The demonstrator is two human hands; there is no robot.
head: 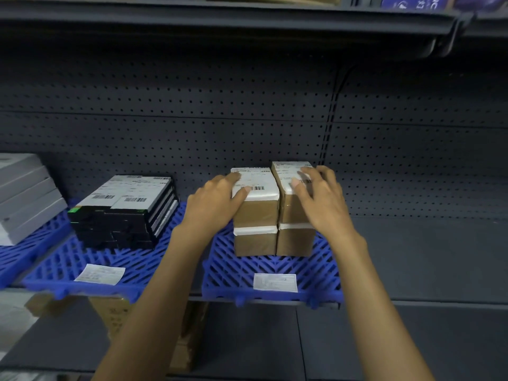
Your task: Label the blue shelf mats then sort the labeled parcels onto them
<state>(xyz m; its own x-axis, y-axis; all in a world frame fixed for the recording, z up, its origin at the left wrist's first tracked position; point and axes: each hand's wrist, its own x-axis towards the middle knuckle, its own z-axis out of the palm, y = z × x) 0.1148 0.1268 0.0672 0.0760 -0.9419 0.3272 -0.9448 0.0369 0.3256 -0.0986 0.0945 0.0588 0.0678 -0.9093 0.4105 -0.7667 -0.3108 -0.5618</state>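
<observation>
Brown cardboard parcels with white shipping labels stand in two stacks of two on the right blue mat [316,273]. My left hand [217,202] rests on the top left parcel [259,209], fingers laid over its label. My right hand [319,196] lies with spread fingers on the top right parcel [288,210]. A white label [275,282] is stuck at this mat's front edge. The middle blue mat [68,273] carries a stack of black parcels [121,215] and its own label [100,274]. A third mat [16,257] at the left holds grey boxes [24,193].
A dark pegboard wall [192,119] backs the shelf. To the right of the mats lies bare grey shelf [426,257]. An upper shelf edge [247,26] hangs overhead. Cardboard boxes [115,314] sit on the lower shelf under the middle mat.
</observation>
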